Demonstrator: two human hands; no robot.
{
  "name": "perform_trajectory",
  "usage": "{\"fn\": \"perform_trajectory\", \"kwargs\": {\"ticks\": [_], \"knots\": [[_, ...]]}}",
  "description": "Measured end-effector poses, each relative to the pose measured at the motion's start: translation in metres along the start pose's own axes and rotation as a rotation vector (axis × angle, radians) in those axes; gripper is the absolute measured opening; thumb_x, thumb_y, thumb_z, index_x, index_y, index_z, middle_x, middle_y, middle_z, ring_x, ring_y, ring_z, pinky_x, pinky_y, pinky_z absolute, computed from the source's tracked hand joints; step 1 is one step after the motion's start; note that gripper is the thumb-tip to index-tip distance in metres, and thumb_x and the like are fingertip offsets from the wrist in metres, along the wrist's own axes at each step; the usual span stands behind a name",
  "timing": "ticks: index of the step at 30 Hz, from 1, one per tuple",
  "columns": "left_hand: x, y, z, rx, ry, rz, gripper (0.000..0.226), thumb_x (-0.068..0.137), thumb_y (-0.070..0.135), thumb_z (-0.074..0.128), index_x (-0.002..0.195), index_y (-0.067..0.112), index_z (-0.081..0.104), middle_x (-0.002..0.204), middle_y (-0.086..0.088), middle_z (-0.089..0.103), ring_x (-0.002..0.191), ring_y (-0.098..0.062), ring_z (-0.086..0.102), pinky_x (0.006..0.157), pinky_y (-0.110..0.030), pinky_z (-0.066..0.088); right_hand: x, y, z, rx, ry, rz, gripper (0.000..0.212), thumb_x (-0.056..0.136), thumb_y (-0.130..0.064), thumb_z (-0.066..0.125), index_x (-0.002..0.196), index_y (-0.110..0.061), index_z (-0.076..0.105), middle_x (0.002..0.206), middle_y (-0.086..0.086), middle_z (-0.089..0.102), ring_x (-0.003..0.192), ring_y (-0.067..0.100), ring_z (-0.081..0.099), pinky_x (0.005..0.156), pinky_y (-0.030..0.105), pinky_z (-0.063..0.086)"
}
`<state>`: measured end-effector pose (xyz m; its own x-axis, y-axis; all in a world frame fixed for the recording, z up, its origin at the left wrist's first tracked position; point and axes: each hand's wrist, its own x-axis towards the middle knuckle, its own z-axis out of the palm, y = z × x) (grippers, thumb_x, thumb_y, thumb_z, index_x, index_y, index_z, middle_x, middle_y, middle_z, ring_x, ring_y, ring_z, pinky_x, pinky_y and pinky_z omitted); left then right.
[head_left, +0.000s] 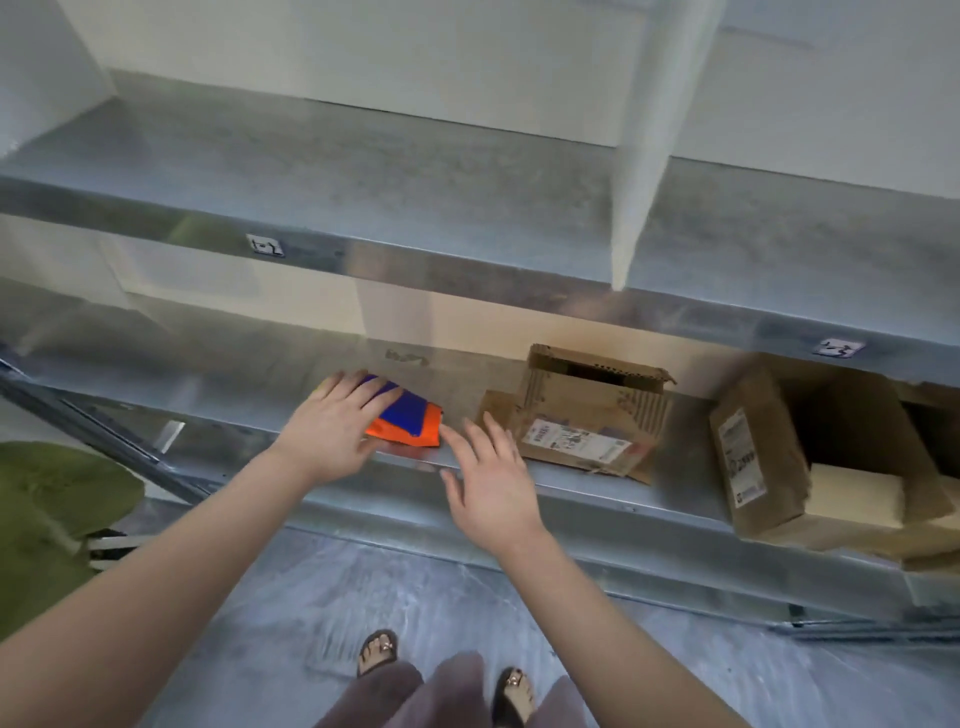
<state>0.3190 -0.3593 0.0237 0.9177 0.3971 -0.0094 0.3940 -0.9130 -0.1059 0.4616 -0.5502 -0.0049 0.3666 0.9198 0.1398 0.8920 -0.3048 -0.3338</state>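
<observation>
An orange and blue flat packet lies near the front edge of the lower metal shelf. My left hand rests flat on the packet's left part, fingers straight and spread over it. My right hand hovers just right of the packet with its fingers spread, the fingertips close to the packet's right edge; whether they touch it I cannot tell.
A torn cardboard box with a label sits right of the packet. Another brown box stands further right. An upper metal shelf with a white divider juts out above. A green mat lies on the floor at left.
</observation>
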Motion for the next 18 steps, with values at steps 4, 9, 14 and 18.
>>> {"fn": "perform_trajectory", "kwargs": {"ticks": [4, 9, 14, 18], "knots": [[0.020, -0.031, 0.009, -0.025, -0.128, 0.076, 0.074, 0.065, 0.055, 0.073, 0.129, 0.020, 0.058, 0.125, -0.009, 0.062, 0.116, -0.036, 0.058, 0.101, -0.052, 0.042, 0.014, -0.015, 0.042, 0.001, -0.160, 0.118, 0.060, 0.098, -0.038, 0.044, 0.153, -0.027, 0.025, 0.156, 0.005, 0.032, 0.148, 0.030, 0.017, 0.120, 0.053, 0.011], [0.045, -0.047, 0.023, -0.133, -0.177, 0.155, 0.074, 0.067, 0.052, 0.072, 0.133, 0.023, 0.055, 0.131, -0.011, 0.058, 0.121, -0.036, 0.052, 0.108, -0.052, 0.033, 0.030, -0.018, 0.067, 0.034, -0.207, 0.345, 0.062, 0.098, -0.041, 0.045, 0.153, -0.027, 0.022, 0.157, 0.008, 0.028, 0.149, 0.031, 0.010, 0.122, 0.047, 0.007], [0.062, -0.048, 0.033, -0.206, -0.246, 0.197, 0.059, 0.078, 0.056, 0.054, 0.133, 0.032, 0.054, 0.127, -0.009, 0.054, 0.113, -0.035, 0.050, 0.097, -0.039, 0.036, 0.037, -0.016, 0.073, 0.049, -0.196, 0.430, 0.061, 0.097, -0.041, 0.047, 0.152, -0.026, 0.025, 0.156, 0.004, 0.031, 0.148, 0.027, 0.013, 0.120, 0.042, 0.016], [0.071, -0.055, 0.037, -0.266, -0.298, 0.220, 0.052, 0.086, 0.041, 0.064, 0.136, 0.034, 0.049, 0.129, -0.004, 0.046, 0.117, -0.026, 0.041, 0.088, -0.031, 0.038, 0.042, -0.011, 0.076, 0.088, -0.203, 0.489, 0.057, 0.098, -0.040, 0.045, 0.151, -0.025, 0.027, 0.156, 0.003, 0.028, 0.147, 0.025, 0.015, 0.118, 0.039, 0.023]]}}
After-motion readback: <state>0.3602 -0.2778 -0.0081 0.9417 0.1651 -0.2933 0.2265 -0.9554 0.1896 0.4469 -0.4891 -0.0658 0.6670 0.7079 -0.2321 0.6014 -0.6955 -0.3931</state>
